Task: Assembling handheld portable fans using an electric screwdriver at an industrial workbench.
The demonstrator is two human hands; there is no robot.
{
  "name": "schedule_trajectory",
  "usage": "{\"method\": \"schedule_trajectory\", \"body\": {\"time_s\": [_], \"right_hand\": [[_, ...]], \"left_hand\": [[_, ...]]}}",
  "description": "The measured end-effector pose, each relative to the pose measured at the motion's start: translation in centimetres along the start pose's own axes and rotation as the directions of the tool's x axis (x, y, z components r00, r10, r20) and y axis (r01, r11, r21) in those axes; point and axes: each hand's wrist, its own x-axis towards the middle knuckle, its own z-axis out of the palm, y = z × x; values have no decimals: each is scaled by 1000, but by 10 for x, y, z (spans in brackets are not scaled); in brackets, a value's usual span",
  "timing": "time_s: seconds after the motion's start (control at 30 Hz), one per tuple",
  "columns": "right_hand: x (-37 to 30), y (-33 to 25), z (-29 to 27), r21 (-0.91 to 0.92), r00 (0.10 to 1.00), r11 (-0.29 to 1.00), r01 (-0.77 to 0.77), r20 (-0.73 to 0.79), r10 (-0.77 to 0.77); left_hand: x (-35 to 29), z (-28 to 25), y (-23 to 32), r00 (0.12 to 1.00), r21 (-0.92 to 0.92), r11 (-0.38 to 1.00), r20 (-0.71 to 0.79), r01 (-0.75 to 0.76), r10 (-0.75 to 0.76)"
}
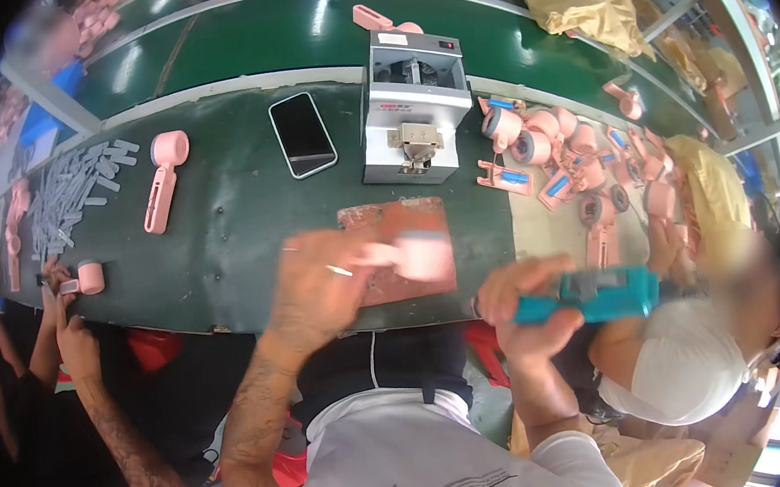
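Shirt; left hand holds pink part; right hand, apparently, teal tool.

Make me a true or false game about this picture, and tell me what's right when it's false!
1. The left hand holds a pink part. True.
2. The right hand is empty. False: it holds a teal tool.
3. The phone lies to the right of the grey machine. False: it lies to the left.
4. A pink heap is right of the machine. True.
5. The scattered strips are bright yellow. False: they are grey.
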Motion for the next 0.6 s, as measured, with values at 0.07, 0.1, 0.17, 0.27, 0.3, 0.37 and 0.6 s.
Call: {"method": "schedule_trajectory", "body": {"time_s": [0.07, 0.1, 0.17, 0.27, 0.3, 0.37, 0.6], "right_hand": [[-21, -12, 6, -24, 991, 999, -44, -126, 41], [-27, -12, 5, -26, 990, 999, -37, -136, 33], [-37, -12, -1, -136, 975, 973, -189, -147, 169], [-45, -10, -7, -182, 964, 952, -248, -144, 224], [-45, -14, -10, -176, 964, 952, -251, -134, 229], [-46, -17, -16, -217, 968, 945, -244, -118, 223], [-58, -29, -14, -162, 952, 941, -297, -126, 278]], "left_hand": [[-19, -24, -40, 981, 59, 985, -115, 165, -157], [-28, -36, -61, 951, 169, 947, -197, 272, -237], [-47, -60, -106, 928, 264, 904, -260, 335, -268], [-48, -79, -125, 900, 377, 831, -312, 410, -303], [-38, -78, -122, 882, 484, 750, -369, 451, -292], [-11, -57, -91, 899, 386, 849, -386, 361, -207], [78, 55, 53, 993, -245, 964, 81, 98, -81]]}}
